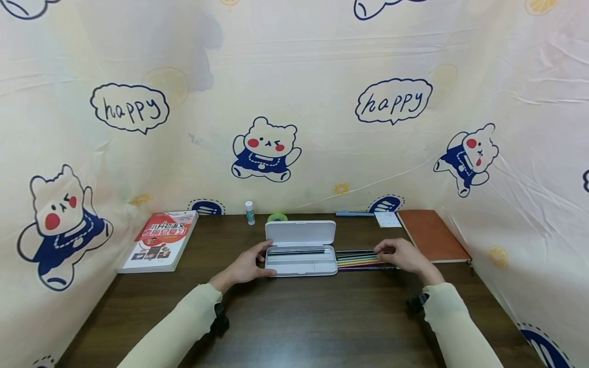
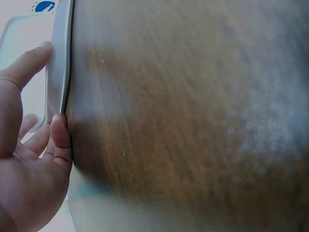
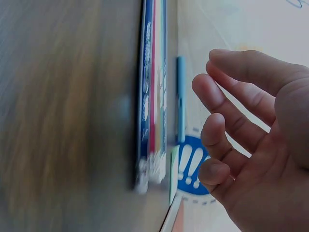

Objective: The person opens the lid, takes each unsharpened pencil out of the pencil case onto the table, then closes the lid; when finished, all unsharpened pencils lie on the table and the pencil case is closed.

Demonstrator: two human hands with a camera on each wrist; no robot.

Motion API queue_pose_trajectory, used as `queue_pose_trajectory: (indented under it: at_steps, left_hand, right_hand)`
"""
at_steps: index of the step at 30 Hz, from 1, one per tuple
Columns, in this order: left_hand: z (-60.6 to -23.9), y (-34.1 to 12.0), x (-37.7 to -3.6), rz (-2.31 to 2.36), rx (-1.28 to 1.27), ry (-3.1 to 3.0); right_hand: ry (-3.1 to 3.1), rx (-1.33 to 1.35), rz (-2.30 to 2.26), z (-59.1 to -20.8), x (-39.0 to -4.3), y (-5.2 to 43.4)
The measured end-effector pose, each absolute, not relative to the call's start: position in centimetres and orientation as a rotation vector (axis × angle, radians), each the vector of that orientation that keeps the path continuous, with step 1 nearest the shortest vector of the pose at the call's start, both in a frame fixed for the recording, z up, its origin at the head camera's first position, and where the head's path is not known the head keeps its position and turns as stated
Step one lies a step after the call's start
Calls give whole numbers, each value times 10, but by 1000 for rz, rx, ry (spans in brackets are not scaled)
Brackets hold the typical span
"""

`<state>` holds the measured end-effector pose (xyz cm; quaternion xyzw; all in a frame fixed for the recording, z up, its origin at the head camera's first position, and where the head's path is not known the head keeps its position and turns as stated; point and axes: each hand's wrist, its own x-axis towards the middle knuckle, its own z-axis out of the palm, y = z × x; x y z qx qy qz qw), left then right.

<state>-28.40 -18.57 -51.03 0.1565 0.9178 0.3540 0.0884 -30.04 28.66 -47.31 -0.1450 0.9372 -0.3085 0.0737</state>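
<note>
A white pencil case (image 1: pixel 301 233) stands with its lid up in the middle of the table, with dark pencils (image 1: pixel 294 251) in its rear compartment. My left hand (image 1: pixel 246 266) grips the case's left end, thumb on the front edge; the left wrist view shows the thumb and little finger against the case side (image 2: pixel 58 72). To the right of the case lies a row of coloured pencils (image 1: pixel 356 260), white tips pointing right. Over their right ends is my right hand (image 1: pixel 401 254). In the right wrist view its loosely bent fingers (image 3: pixel 212 92) hold nothing, apart from the pencils (image 3: pixel 153 106).
A white and red book (image 1: pixel 158 240) lies at the left, a brown notebook (image 1: pixel 432 235) at the right. Along the back edge are a glue stick (image 1: pixel 250 212), green tape (image 1: pixel 277 217), a blue pen (image 1: pixel 354 213) and a white paper (image 1: pixel 388 220). A patterned cloth hangs behind.
</note>
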Motion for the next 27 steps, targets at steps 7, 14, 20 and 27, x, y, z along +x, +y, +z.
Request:
queue_pose_trajectory:
  at_steps: [7, 14, 20, 27]
  left_hand:
    - [-512, -185, -284, 1063, 458, 2723]
    - [-511, -185, -283, 1068, 473, 2736]
    - [-511, -185, -284, 1062, 471, 2740]
    - [-512, -185, -285, 1082, 453, 2727]
  right_hand:
    - [2833, -592, -940, -470, -302, 258]
    - [2799, -686, -916, -468, -309, 223]
    - [2754, -750, -873, -470, -313, 193]
    - [2728, -794, -805, -478, -316, 162]
